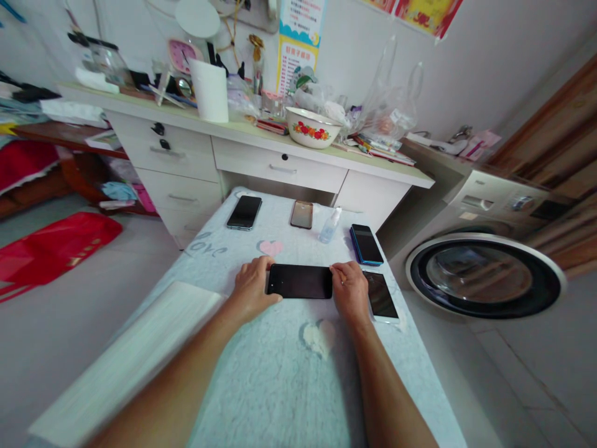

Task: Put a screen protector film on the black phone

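A black phone [301, 282] lies sideways between my hands, over the cloth-covered table [275, 386]. My left hand [254, 289] grips its left end, thumb at the lower corner and fingers at the upper one. At the right end, the fingers of my right hand [349, 289] are closed on the edge. Just right of that hand is a white-edged phone [382, 295], with a dark phone in a blue case [367, 244] above it. Farther back are a small clear spray bottle [330, 226], a brownish phone case [302, 214] and another dark phone [245, 212].
A folded pale cloth or sheet [140, 354] lies along the table's left side. Beyond the table stands a white desk [280, 168] bearing a flowered bowl [312, 129] and a paper roll [209, 91]. A washing machine [485, 205] is at the right, a red bag [60, 249] on the floor.
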`<state>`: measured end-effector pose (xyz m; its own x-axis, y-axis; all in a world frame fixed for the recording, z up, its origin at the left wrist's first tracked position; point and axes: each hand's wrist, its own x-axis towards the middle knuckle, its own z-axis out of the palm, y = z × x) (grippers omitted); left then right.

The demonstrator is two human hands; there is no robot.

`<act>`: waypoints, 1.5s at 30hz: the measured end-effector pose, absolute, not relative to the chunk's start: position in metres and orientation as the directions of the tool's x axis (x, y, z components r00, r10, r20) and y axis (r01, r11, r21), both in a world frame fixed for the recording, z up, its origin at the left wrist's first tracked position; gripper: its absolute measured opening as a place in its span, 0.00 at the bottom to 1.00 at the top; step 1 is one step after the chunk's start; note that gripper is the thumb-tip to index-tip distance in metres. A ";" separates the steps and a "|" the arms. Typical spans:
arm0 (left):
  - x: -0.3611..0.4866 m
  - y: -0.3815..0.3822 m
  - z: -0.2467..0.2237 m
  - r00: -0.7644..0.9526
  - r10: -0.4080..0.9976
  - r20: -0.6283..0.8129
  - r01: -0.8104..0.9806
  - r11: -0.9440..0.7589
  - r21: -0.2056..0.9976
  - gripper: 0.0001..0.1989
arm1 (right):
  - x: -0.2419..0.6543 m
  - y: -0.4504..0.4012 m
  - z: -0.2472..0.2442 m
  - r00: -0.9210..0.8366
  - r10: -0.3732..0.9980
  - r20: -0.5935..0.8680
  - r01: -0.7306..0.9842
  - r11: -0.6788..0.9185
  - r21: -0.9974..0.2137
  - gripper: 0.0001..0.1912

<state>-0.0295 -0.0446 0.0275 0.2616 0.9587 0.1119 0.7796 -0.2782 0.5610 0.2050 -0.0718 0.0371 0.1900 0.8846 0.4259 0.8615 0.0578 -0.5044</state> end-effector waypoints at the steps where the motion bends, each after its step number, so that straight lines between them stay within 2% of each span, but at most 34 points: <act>1: -0.029 -0.045 0.026 0.267 0.955 0.133 0.780 -0.295 0.552 0.28 | 0.205 -0.072 0.037 0.193 0.878 0.437 0.861 0.062 -0.505 0.12; 8: -0.026 -0.047 0.023 0.325 0.907 0.269 0.777 -0.418 0.471 0.28 | 0.206 -0.075 0.043 0.172 0.864 0.474 0.891 0.069 -0.449 0.13; 18: -0.023 -0.051 0.030 0.350 0.885 0.308 0.792 -0.455 0.408 0.27 | 0.203 -0.083 0.055 0.107 0.881 0.461 0.920 0.088 -0.381 0.12; 23: -0.027 -0.052 0.038 0.356 0.877 0.321 0.794 -0.466 0.392 0.22 | 0.203 -0.086 0.058 0.096 0.881 0.464 0.931 0.086 -0.356 0.11; 26: -0.032 -0.050 0.045 0.378 0.860 0.344 0.751 -0.502 0.430 0.16 | 0.203 -0.088 0.059 0.097 0.882 0.461 0.936 0.077 -0.344 0.11; 30: -0.037 -0.047 0.054 0.377 0.865 0.331 0.673 -0.502 0.543 0.03 | 0.202 -0.090 0.061 0.086 0.879 0.469 0.940 0.084 -0.331 0.10; 36: -0.039 -0.044 0.053 0.366 0.859 0.359 0.553 -0.511 0.658 0.03 | 0.186 -0.093 0.065 0.000 0.892 0.452 0.938 0.156 -0.309 0.11; 45: -0.041 -0.040 0.043 0.324 0.896 0.303 0.473 -0.431 0.769 0.05 | 0.156 -0.091 0.062 -0.108 0.884 0.454 0.928 0.254 -0.272 0.11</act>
